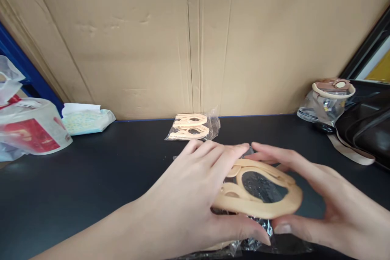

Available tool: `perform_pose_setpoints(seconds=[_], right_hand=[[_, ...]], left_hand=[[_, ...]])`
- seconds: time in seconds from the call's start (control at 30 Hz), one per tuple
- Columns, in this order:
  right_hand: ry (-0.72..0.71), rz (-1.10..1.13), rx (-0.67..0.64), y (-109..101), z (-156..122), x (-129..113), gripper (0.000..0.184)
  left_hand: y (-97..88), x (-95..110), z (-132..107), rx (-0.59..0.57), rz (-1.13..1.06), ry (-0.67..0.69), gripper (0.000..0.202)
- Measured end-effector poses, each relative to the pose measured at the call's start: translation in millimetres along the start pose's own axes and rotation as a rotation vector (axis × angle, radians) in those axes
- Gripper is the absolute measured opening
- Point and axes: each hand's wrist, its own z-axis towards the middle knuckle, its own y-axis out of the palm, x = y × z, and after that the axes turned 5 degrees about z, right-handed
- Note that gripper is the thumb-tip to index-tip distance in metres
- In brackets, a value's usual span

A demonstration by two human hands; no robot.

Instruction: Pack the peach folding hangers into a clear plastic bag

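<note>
A beige plastic folding hanger (286, 207), folded into a rounded loop, is between my two hands just above the table. My left hand (198, 178) lies over its left part, fingers on the far side and thumb along the near side, so that end is hidden. Around the right end curves my right hand (329, 199), its thumb at the lower edge and its fingers at the far edge. Under the hanger and my hands lies crinkled clear plastic wrapping (254, 243), partly covered.
At the back of the black table (91, 187), a clear bag holds beige folded hangers (190, 126). A wipes pack (91, 120) and a bagged paper roll (33, 126) stand left. To the right are a clear bottle (330, 99) with a strap and a black bag (368, 118). Cardboard (122, 40) walls the back.
</note>
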Motion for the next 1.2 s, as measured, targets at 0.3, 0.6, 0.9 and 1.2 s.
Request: perform_pose_setpoints(seconds=[0.3, 0.6, 0.9, 1.2], right_hand=[[0.284, -0.186, 0.184, -28.4, -43.0, 56.9, 0.076], [0.269, 0.078, -0.147, -1.5, -22.6, 40.3, 0.081], [0.27, 0.243, -0.167, 36.4, -5.2, 34.9, 0.1], [0.324, -0.037, -0.06, 22.4, -14.1, 45.8, 0.091]], left_hand=[[14.1, -43.1, -56.2, -0.141, -0.021, -0.251, 0.067], [21.7, -44.0, -64.2, -0.216, -0.017, -0.29, 0.08], [28.1, -44.1, -67.3, -0.187, -0.085, -0.263, 0.074], [28.7, -42.1, -65.5, -0.136, -0.119, -0.281, 0.071]])
